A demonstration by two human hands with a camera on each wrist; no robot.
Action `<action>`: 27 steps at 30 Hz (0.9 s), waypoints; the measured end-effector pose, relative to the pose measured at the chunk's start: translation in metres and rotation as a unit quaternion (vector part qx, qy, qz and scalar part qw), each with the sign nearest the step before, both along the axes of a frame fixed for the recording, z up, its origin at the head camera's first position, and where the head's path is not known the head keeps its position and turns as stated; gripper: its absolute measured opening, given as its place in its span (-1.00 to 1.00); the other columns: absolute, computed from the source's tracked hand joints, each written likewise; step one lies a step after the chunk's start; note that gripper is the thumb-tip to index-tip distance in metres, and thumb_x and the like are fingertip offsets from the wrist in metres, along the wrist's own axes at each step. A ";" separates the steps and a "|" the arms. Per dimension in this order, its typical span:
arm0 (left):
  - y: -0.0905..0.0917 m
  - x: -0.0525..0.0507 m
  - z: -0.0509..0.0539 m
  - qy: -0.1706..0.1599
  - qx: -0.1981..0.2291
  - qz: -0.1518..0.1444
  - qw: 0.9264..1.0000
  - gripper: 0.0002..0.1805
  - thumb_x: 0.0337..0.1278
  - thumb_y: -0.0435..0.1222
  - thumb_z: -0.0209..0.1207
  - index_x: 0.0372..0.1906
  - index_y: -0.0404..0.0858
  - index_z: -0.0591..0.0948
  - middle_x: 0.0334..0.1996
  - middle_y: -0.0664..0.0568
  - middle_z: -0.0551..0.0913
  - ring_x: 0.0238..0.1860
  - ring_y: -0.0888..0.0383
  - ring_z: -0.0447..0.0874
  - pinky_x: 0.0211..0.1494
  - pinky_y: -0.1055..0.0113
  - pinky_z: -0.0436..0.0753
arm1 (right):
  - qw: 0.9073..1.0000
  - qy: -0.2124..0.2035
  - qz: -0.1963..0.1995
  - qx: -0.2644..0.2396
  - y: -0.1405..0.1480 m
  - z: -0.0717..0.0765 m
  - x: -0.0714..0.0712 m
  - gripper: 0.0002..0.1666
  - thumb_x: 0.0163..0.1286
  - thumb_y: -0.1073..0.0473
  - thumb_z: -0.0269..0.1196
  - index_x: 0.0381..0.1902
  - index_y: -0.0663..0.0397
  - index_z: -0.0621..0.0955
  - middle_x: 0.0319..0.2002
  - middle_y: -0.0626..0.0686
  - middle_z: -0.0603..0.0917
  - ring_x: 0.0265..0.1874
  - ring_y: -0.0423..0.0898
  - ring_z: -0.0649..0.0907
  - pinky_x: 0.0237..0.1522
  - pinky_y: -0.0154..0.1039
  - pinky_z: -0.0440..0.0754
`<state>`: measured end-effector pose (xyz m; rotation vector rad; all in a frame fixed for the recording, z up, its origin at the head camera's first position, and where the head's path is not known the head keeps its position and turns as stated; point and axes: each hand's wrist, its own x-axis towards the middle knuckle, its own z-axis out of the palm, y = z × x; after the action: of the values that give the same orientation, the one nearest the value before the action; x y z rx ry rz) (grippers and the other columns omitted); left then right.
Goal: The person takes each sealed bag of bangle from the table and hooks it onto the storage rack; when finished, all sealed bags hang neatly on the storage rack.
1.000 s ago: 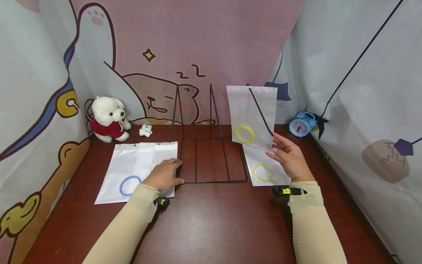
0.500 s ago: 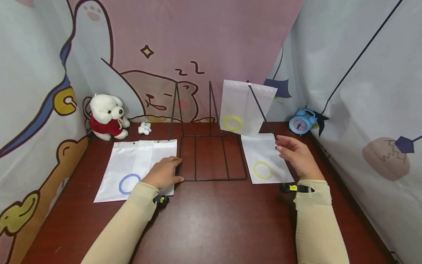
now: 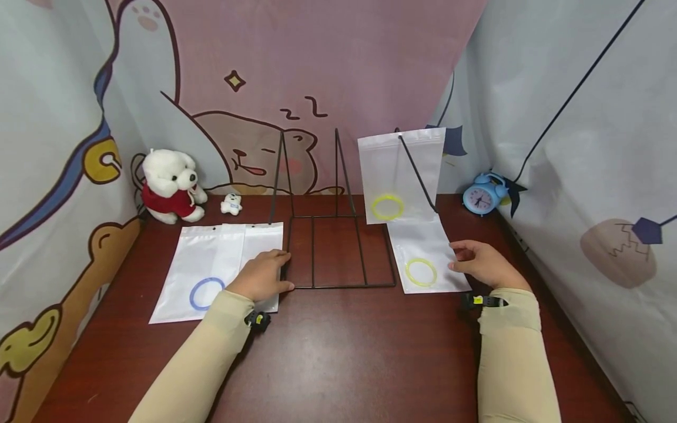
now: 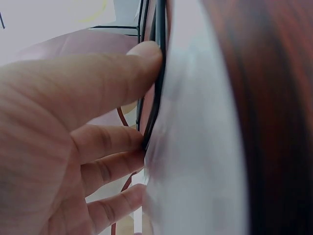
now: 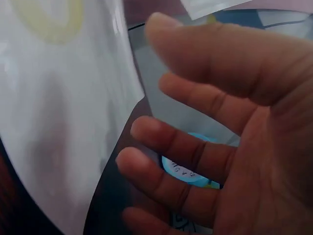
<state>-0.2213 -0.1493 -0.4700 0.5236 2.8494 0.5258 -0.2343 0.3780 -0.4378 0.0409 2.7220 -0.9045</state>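
My left hand rests at the front left of a black wire rack, thumb and fingertips pressing on its base bar. Beneath and beside that hand lie overlapping white zip bags, one showing a blue ring. On the rack's right prong hangs a white zip bag with a yellow ring near its bottom. A second white bag with a yellow ring lies on the table at the rack's right. By its right edge is my right hand, fingers loosely bent; the right wrist view shows nothing between them.
A white plush bear in red sits at the back left, with a tiny white bear figure beside it. A blue alarm clock stands at the back right. Printed cloth walls surround the dark wooden table.
My right hand has let go of the hanging bag and moved down and right, beside the lying bag. The hanging bag has swung left and back. My left hand stays put.
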 end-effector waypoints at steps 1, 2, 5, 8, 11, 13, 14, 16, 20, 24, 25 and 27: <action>0.000 0.000 0.000 -0.001 0.001 0.000 1.000 -0.12 0.29 -0.01 0.42 0.56 -0.36 0.39 0.56 -0.23 0.36 0.56 -0.28 0.31 0.54 -0.21 0.38 | 1.000 -0.002 0.003 0.007 0.000 -0.001 0.000 -0.18 0.40 -0.08 0.45 0.50 0.11 0.47 0.21 0.32 0.58 0.12 0.22 0.55 0.09 0.06 0.69; 0.000 0.000 0.000 -0.001 0.001 -0.001 1.000 -0.12 0.28 -0.01 0.42 0.56 -0.36 0.39 0.56 -0.22 0.36 0.56 -0.28 0.31 0.54 -0.21 0.38 | 1.000 -0.005 0.000 0.012 0.000 -0.002 0.000 -0.19 0.40 -0.06 0.45 0.49 0.11 0.48 0.23 0.33 0.56 0.13 0.23 0.54 0.10 0.08 0.69; 0.000 0.000 -0.001 0.001 0.000 -0.003 1.000 -0.12 0.28 -0.01 0.42 0.55 -0.36 0.39 0.56 -0.22 0.37 0.55 -0.28 0.32 0.54 -0.21 0.39 | 1.000 -0.012 -0.002 0.023 -0.001 -0.003 0.000 -0.22 0.39 -0.01 0.47 0.47 0.13 0.50 0.25 0.39 0.53 0.15 0.28 0.52 0.13 0.16 0.67; 0.000 0.000 -0.001 0.002 0.000 -0.003 1.000 -0.12 0.28 -0.01 0.42 0.55 -0.37 0.39 0.56 -0.23 0.37 0.55 -0.28 0.32 0.54 -0.21 0.39 | 0.999 -0.020 -0.005 0.031 -0.003 -0.005 -0.001 -0.24 0.38 0.02 0.47 0.45 0.13 0.50 0.25 0.39 0.52 0.16 0.29 0.52 0.14 0.19 0.66; 0.000 0.000 0.000 0.000 0.000 -0.001 1.000 -0.12 0.28 -0.01 0.42 0.55 -0.36 0.39 0.56 -0.23 0.37 0.56 -0.27 0.31 0.55 -0.20 0.37 | 0.999 -0.025 -0.004 0.039 -0.005 -0.008 -0.001 -0.21 0.37 0.01 0.48 0.45 0.15 0.48 0.24 0.40 0.51 0.15 0.30 0.52 0.13 0.22 0.65; 0.000 0.000 0.000 0.000 0.000 0.000 1.000 -0.12 0.27 -0.01 0.42 0.55 -0.36 0.40 0.56 -0.23 0.37 0.56 -0.27 0.31 0.55 -0.21 0.37 | 0.999 -0.028 -0.007 0.046 -0.006 -0.009 -0.002 -0.20 0.35 0.00 0.49 0.44 0.14 0.49 0.23 0.39 0.52 0.13 0.30 0.52 0.12 0.20 0.65; 0.000 0.000 0.000 0.000 0.000 -0.001 1.000 -0.11 0.27 -0.01 0.42 0.55 -0.36 0.39 0.56 -0.23 0.37 0.56 -0.27 0.31 0.55 -0.21 0.38 | 0.998 -0.029 -0.009 0.049 -0.007 -0.010 -0.002 -0.20 0.34 -0.01 0.50 0.43 0.15 0.49 0.21 0.39 0.52 0.12 0.29 0.52 0.10 0.19 0.66; 0.000 0.000 0.000 0.001 0.000 -0.001 1.000 -0.11 0.27 -0.01 0.42 0.55 -0.36 0.40 0.56 -0.22 0.37 0.55 -0.27 0.31 0.54 -0.21 0.38 | 0.998 -0.031 -0.016 0.053 -0.009 -0.011 -0.002 -0.18 0.31 -0.02 0.52 0.41 0.15 0.50 0.18 0.38 0.53 0.09 0.28 0.52 0.07 0.18 0.66; 0.000 -0.001 0.000 0.001 -0.001 -0.001 1.000 -0.11 0.27 0.00 0.42 0.55 -0.36 0.40 0.56 -0.22 0.38 0.55 -0.27 0.32 0.54 -0.21 0.38 | 0.997 -0.032 -0.026 0.071 -0.014 -0.016 -0.005 -0.18 0.26 -0.01 0.55 0.37 0.18 0.49 0.17 0.36 0.54 0.07 0.27 0.51 0.10 0.22 0.65; 0.000 -0.001 -0.001 0.003 -0.001 -0.002 1.000 -0.11 0.26 -0.01 0.43 0.55 -0.36 0.40 0.55 -0.23 0.38 0.55 -0.27 0.32 0.54 -0.20 0.39 | 0.995 -0.027 -0.027 0.090 -0.019 -0.020 -0.007 -0.16 0.25 0.03 0.54 0.36 0.26 0.45 0.25 0.43 0.52 0.12 0.31 0.51 0.22 0.37 0.57; 0.000 -0.001 -0.001 0.004 -0.001 -0.002 1.000 -0.11 0.26 -0.01 0.43 0.55 -0.36 0.40 0.55 -0.23 0.38 0.55 -0.27 0.33 0.54 -0.20 0.39 | 0.995 -0.027 -0.027 0.092 -0.020 -0.020 -0.007 -0.15 0.25 0.04 0.54 0.36 0.27 0.44 0.28 0.45 0.50 0.13 0.32 0.51 0.24 0.39 0.55; 0.000 -0.002 -0.001 0.005 -0.001 -0.002 1.000 -0.11 0.25 0.00 0.43 0.54 -0.37 0.40 0.55 -0.23 0.39 0.55 -0.27 0.33 0.54 -0.20 0.39 | 0.995 -0.028 -0.031 0.095 -0.022 -0.020 -0.007 -0.15 0.26 0.06 0.53 0.36 0.28 0.42 0.32 0.47 0.47 0.16 0.34 0.50 0.27 0.43 0.51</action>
<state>-0.2229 -0.1495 -0.4714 0.5330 2.8578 0.5204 -0.2418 0.3560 -0.4574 0.1851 2.7585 -0.6477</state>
